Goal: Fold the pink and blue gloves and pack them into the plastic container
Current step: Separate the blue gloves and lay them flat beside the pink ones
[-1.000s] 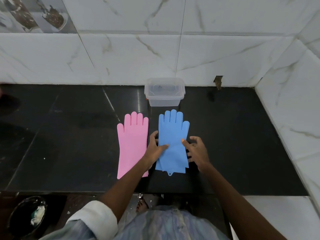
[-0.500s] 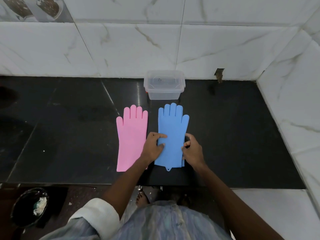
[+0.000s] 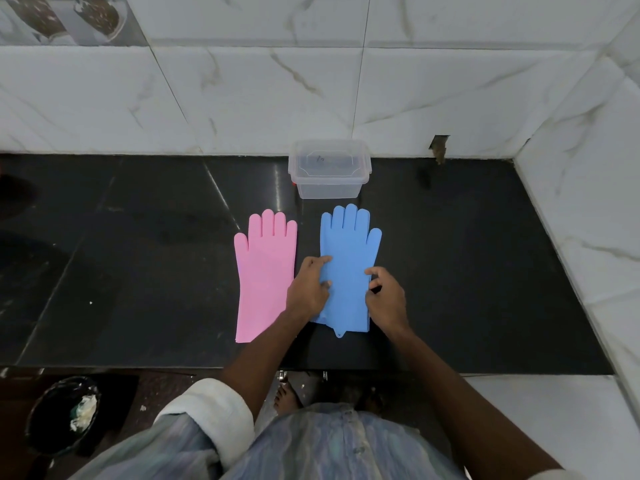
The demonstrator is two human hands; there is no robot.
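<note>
Since both gloves lie flat and thin on the dark counter (image 3: 138,271), I judge them soft, light and floppy, probably rubbery enough to cling a little and spring back from a fold. Farthest left, the pink glove (image 3: 265,271) lies untouched, its finger end toward the wall. Just beside it, the left hand (image 3: 308,292) rests on the left edge of the blue glove (image 3: 348,268), fingers curled and pressing or pinching that edge; I cannot tell which. At the opposite edge the right hand (image 3: 386,296) does likewise, fingertips bent on the rim. Taking the blue glove at the cuff or the finger end and folding it crosswise looks sensible. Beyond the blue fingertips, near the wall, stands the clear plastic container (image 3: 329,188), apparently still lidded.
</note>
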